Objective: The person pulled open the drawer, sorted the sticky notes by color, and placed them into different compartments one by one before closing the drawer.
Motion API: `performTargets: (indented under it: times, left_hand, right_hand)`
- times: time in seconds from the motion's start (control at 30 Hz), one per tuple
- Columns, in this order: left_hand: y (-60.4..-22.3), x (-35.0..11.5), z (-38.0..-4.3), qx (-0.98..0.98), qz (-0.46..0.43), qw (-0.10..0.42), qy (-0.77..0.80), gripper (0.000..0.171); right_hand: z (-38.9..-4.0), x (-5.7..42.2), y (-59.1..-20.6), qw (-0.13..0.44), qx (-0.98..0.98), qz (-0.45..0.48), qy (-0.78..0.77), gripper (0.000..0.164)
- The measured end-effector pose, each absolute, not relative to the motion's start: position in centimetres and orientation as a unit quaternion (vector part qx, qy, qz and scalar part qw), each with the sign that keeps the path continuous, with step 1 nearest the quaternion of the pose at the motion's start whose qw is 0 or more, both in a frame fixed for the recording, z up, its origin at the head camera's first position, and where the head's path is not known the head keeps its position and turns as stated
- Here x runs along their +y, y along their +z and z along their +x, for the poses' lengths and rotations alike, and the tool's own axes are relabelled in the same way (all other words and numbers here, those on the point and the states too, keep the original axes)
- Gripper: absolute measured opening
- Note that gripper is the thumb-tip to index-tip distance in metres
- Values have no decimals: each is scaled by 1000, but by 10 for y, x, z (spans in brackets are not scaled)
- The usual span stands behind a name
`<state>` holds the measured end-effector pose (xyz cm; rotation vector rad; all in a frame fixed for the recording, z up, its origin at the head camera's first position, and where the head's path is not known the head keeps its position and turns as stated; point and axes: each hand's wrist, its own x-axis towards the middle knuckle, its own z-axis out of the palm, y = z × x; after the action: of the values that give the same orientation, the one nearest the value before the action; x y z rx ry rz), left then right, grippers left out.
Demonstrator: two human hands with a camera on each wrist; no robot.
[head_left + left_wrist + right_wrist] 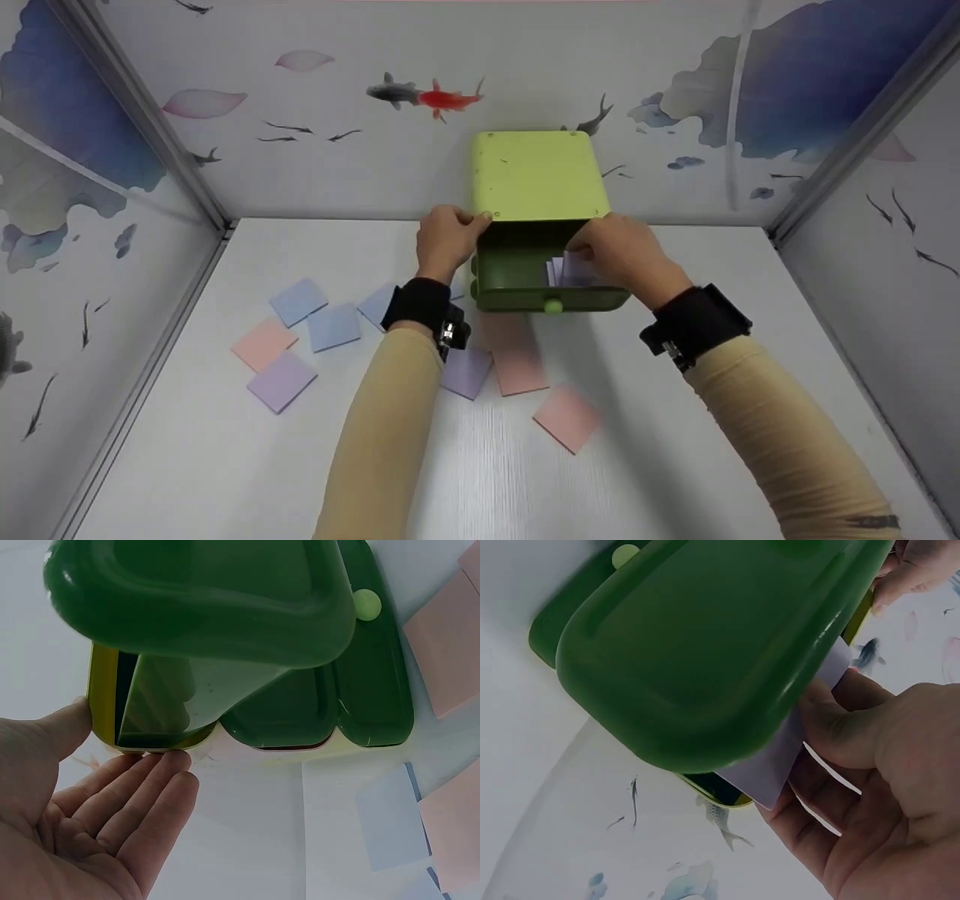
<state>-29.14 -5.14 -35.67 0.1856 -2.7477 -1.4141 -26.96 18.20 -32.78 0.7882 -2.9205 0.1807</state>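
Observation:
A small drawer cabinet point(540, 176) with a yellow-green top stands against the back wall. Its dark green upper drawer point(555, 300) is pulled out. My left hand point(448, 238) rests at the cabinet's front left corner, thumb on the top edge; in the left wrist view its extended fingers touch the side. My right hand point(622, 251) reaches over the drawer's right part. Between thumb and fingers it pinches a lilac square of paper point(769, 765), at the drawer's edge. Several lilac squares point(555, 272) stand inside the drawer. Part of the held paper is hidden by the drawer in the right wrist view.
On the white table lie blue squares point(334, 327), pink squares point(568, 418) and lilac squares point(282, 382), mostly left of and before the cabinet. Lower drawers with a round knob point(367, 605) are closed. Fish-patterned walls point(300, 165) surround the table.

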Motion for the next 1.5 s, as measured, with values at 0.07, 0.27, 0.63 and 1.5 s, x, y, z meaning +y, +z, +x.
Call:
performTargets:
  times: [0.07, 0.27, 0.63, 1.5]
  left_hand:
    - [-356, -51, -292, -888, 60, 22, -456, 37]
    - [-356, -50, -293, -887, 67, 19, -457, 38]
    - [-356, -51, -292, -887, 71, 13, -456, 38]
    - [-357, -50, -291, -883, 69, 17, -464, 37]
  right_hand:
    - [-270, 182, -330, 69, -961, 261, 55, 32]
    - [-273, 183, -339, 93, -962, 252, 51, 26]
    - [-277, 182, -350, 53, -970, 231, 59, 21]
    - [-279, 209, -331, 93, -960, 207, 165, 22]
